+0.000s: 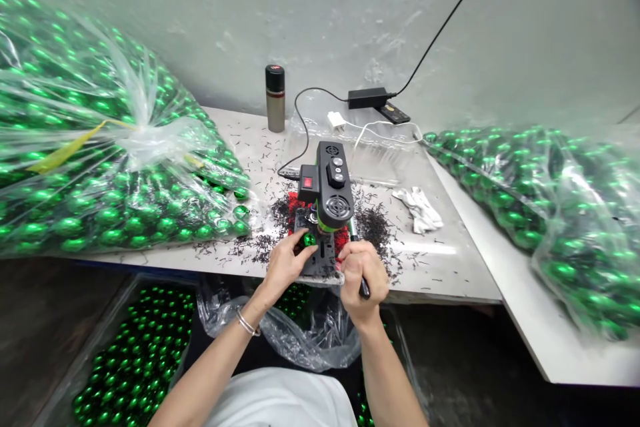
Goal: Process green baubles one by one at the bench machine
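A shiny green ball (309,239) is pinched between the thumb and fingers of my left hand (287,260), at the base of a small black bench machine (334,187). My right hand (365,277) is wrapped around a black-handled lever (365,289) on the machine's right side. The machine has a red switch (308,182) and round vents on its top. Red material (341,240) shows beside its base. Black shavings (373,227) lie scattered all round it.
Big clear bags of green balls stand at left (110,167) and right (565,213). A bottle (275,99), a power adapter (368,97), a white charger (337,121) and white gloves (419,209) are on the table (450,267). Below, a plastic-lined container (135,347) holds more balls.
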{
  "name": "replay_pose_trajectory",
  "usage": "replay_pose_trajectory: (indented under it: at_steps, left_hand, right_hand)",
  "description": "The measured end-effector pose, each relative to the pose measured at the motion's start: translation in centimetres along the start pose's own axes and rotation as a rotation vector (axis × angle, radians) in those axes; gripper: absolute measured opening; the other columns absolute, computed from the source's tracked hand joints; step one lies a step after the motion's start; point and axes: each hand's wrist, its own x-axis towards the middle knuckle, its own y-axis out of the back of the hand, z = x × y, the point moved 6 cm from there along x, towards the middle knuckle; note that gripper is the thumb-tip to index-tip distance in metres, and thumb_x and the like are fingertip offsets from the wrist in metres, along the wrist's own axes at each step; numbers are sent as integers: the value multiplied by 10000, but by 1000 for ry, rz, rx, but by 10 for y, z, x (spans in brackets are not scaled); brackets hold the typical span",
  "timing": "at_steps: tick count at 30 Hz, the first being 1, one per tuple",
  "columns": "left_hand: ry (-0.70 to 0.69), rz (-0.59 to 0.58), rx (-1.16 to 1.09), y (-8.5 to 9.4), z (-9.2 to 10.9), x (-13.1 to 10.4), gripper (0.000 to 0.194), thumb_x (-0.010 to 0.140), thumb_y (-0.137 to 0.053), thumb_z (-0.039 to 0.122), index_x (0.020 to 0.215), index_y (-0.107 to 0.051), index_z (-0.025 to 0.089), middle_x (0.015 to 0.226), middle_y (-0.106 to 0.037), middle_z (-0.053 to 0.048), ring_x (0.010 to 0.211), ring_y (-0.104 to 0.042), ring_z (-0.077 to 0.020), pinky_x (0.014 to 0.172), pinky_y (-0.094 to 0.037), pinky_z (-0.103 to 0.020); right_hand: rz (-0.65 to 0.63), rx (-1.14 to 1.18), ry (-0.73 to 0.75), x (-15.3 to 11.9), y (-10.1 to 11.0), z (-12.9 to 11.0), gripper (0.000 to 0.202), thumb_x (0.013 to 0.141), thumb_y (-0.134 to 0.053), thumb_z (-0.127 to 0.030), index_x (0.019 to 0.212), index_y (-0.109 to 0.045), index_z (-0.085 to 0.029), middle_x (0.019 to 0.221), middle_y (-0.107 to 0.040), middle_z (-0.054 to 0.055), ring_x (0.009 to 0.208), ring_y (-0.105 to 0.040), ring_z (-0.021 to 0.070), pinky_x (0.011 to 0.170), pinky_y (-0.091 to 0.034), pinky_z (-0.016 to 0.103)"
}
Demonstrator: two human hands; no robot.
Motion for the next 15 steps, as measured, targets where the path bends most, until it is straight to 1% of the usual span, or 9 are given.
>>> replay_pose_trajectory:
  at_steps: [2, 4, 7, 10, 13, 15]
  left_hand:
    - [-72, 19, 48, -1, 6, 2, 374, 802, -755, 257, 1171, -736, 195, 1165, -755, -101, 1093, -673, -285, 1011, -499, -406]
    - [-132, 13, 59, -3, 9, 3, 330, 797, -769, 251, 1124, -749, 209, 1175, -750, -101, 1138, -648, -299, 1047, -468, -419]
    - [-194, -8, 69, -7, 10, 4, 303, 789, -793, 283, 1086, -758, 231, 1176, -748, -96, 1142, -627, -317, 1083, -416, -457]
    - [-223, -9, 89, -10, 8, 5, 308, 786, -807, 322, 1079, -760, 241, 1156, -754, -90, 1131, -614, -321, 1103, -370, -479]
    - [-242, -8, 87, -12, 4, 5, 315, 797, -804, 346, 1090, -760, 240, 1138, -754, -91, 1114, -609, -310, 1093, -363, -468]
    - [-255, -3, 74, -12, 3, 5, 318, 804, -801, 357, 1096, -760, 239, 1125, -752, -93, 1103, -609, -306, 1082, -365, -462]
  right_hand:
    - [-13, -10, -4, 0, 0, 0, 234, 930, -464, -69, 753, -503, -217, 684, -570, -13, 662, -572, 135, 605, -461, 278]
    - [-15, -15, -3, 0, 0, 0, 227, 928, -466, -72, 758, -511, -215, 698, -580, -8, 664, -575, 135, 608, -466, 283]
    - [-8, -14, 3, 0, 1, -1, 223, 927, -464, -72, 762, -517, -213, 706, -586, -6, 664, -578, 134, 606, -469, 282]
    - [-3, -7, -5, -2, 0, 0, 226, 933, -458, -84, 757, -515, -212, 707, -589, -5, 660, -580, 133, 594, -467, 280]
    - [5, -10, -2, -9, 0, 5, 224, 950, -441, -111, 763, -513, -212, 718, -592, -2, 651, -576, 129, 594, -470, 279]
    - [-2, -25, 25, -18, -3, 10, 234, 970, -416, -142, 769, -511, -213, 731, -598, 1, 654, -582, 128, 631, -498, 294]
